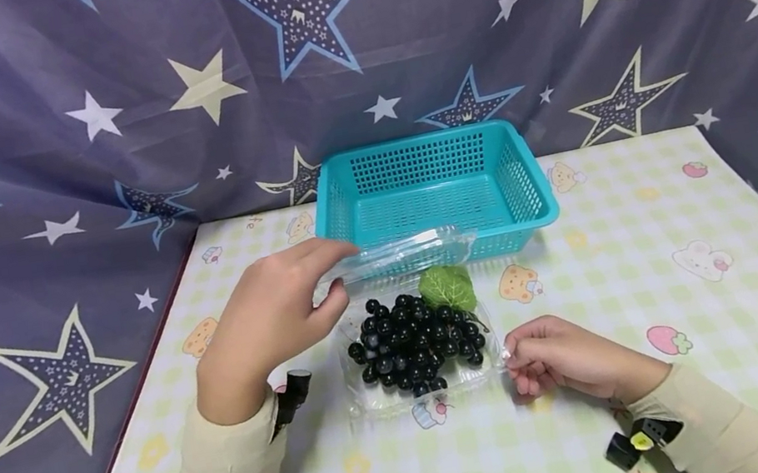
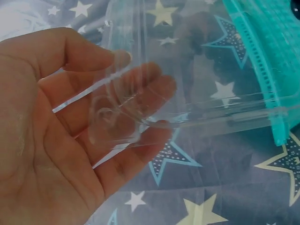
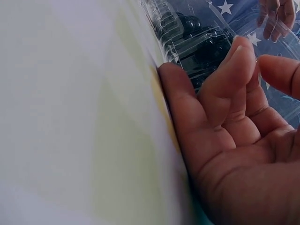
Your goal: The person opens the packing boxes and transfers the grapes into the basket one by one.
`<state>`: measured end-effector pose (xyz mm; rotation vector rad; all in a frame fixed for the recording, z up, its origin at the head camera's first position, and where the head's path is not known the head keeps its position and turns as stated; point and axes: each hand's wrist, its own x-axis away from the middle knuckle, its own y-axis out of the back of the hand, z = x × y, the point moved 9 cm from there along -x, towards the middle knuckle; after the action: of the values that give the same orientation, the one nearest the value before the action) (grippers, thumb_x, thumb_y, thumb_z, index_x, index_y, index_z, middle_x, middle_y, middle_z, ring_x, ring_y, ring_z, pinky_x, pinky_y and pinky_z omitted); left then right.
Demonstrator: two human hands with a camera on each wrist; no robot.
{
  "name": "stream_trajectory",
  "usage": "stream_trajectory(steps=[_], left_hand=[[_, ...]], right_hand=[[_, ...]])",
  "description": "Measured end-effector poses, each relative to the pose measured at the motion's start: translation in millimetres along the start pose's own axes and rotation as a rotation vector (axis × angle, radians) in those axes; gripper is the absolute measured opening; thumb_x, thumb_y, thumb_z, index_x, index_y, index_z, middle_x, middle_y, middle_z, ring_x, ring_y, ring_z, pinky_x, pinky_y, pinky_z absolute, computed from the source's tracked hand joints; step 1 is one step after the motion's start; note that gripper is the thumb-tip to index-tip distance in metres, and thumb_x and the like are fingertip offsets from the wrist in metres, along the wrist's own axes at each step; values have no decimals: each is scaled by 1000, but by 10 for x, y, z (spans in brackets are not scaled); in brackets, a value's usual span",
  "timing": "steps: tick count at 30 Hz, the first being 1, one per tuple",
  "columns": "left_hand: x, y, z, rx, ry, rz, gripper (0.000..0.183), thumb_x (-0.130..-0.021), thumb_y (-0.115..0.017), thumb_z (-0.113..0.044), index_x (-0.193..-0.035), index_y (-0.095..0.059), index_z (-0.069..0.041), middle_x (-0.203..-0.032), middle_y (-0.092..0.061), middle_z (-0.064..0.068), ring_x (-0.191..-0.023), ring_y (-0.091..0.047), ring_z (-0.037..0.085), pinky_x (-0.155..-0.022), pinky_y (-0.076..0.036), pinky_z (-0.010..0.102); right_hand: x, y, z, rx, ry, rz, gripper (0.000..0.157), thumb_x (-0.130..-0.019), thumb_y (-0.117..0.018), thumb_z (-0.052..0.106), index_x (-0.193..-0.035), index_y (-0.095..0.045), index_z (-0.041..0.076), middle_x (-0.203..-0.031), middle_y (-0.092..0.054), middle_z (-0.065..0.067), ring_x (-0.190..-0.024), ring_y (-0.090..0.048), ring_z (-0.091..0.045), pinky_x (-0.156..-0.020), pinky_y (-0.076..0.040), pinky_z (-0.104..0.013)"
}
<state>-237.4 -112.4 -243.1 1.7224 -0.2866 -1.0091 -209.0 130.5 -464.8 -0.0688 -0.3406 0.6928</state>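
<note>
A clear plastic clamshell box [image 1: 378, 402] lies open on the table, with dark grapes [image 1: 413, 340] and a green leaf [image 1: 446, 289] in its base. Its raised lid [image 1: 405, 255] tilts up at the back. My left hand [image 1: 277, 305] pinches the lid's left edge between thumb and fingers; in the left wrist view, fingers [image 2: 140, 89] show through the clear plastic. At the base's right edge, my right hand [image 1: 560, 357] pinches the rim with thumb and forefinger, the other fingers curled. The right wrist view shows this hand [image 3: 234, 131] resting low against the table.
A turquoise perforated basket [image 1: 550, 215] stands behind the box, close to the lid. The tablecloth [image 1: 742, 308] is checked and printed with small pictures. A dark curtain with stars [image 1: 130, 77] hangs behind the table and down its sides.
</note>
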Motion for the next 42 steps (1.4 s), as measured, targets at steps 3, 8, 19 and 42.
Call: stream_trajectory(steps=[3,8,19,42], left_hand=[[22,10,54,-11,9,-36,33,-90,-63,-11,-122,-73,-15,-116,-76,0,-99,-73,18,-78,-59,42],[49,49,185,-43,46,-96,31,-88,-64,-12,-117,-75,-15,-113,-77,1,-97,-75,21,-73,-58,44],[83,76,390,-48,155,-120,22,-96,-67,-24,-113,-76,-14,-112,-78,2,-95,-75,22,-75,-58,45],[86,117,446,-130,137,-185,16,-100,-69,-21,-112,-76,-16,-105,-79,0,-70,-70,17,-61,-52,42]], right_hand=[[4,2,-20,-3,-3,4,13,-96,-55,6,-85,-62,5,-75,-68,-2,-65,-64,-10,-66,-59,-27],[5,-8,-28,-19,-3,25,12,-97,-55,7,-86,-61,5,-78,-69,-2,-68,-64,-10,-69,-60,-29],[21,6,27,3,27,8,12,-100,-54,9,-94,-59,0,-79,-66,-6,-72,-66,-15,-80,-63,-48],[-22,13,901,1023,339,-401,22,-84,-78,13,-98,-63,18,-84,-60,7,-68,-56,-13,-65,-48,-27]])
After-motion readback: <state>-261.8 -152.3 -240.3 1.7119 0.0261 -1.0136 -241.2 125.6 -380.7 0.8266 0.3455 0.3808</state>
